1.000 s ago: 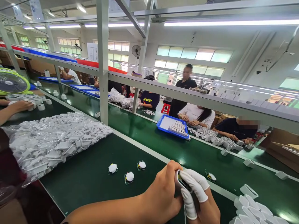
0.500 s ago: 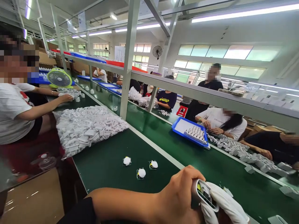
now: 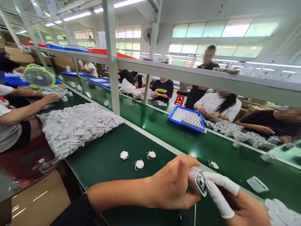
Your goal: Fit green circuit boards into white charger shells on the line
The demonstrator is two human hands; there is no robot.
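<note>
My left hand (image 3: 172,183) is wrapped round a white plastic housing (image 3: 193,176), its open end turned to the right. Inside that opening a green circuit board (image 3: 201,182) with small parts shows. White finger covers sit on the thumb and forefinger of my right hand (image 3: 231,194). Their tips are pinched together at the opening, against the board's edge; what lies between them is hidden. On the dark green table to the left lie three small boards with white round domes (image 3: 139,164). Another domed board (image 3: 213,165) rests on the green belt beyond my hands.
A large clear bag of white housings (image 3: 80,128) lies at left, near a co-worker's arms. An empty housing (image 3: 257,184) and white pieces (image 3: 281,210) are at right. A blue tray (image 3: 175,117) stands across the belt. A metal post (image 3: 111,62) rises ahead; several co-workers sit around.
The view has shifted, so the surroundings sit further left and higher. My right fingertips have gone from lying along the housing's rim to a pinch at its opening. My left hand keeps its hold.
</note>
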